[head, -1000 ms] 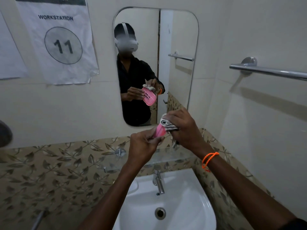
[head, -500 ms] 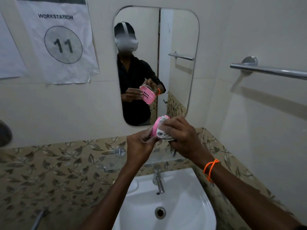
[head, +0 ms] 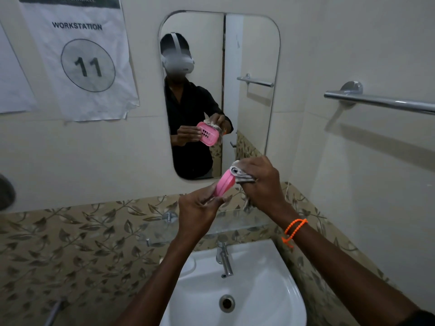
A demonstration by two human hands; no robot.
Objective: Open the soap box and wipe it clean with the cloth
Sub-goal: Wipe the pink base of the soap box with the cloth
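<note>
We hold the pink box up above the sink, in front of the mirror. Our left hand pinches its lower end; our right hand presses a bunched cloth against its upper edge.

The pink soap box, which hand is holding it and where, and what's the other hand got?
The left hand pinches the pink soap box at its lower end. The right hand holds a bunched cloth pressed against the box's upper end.
</note>
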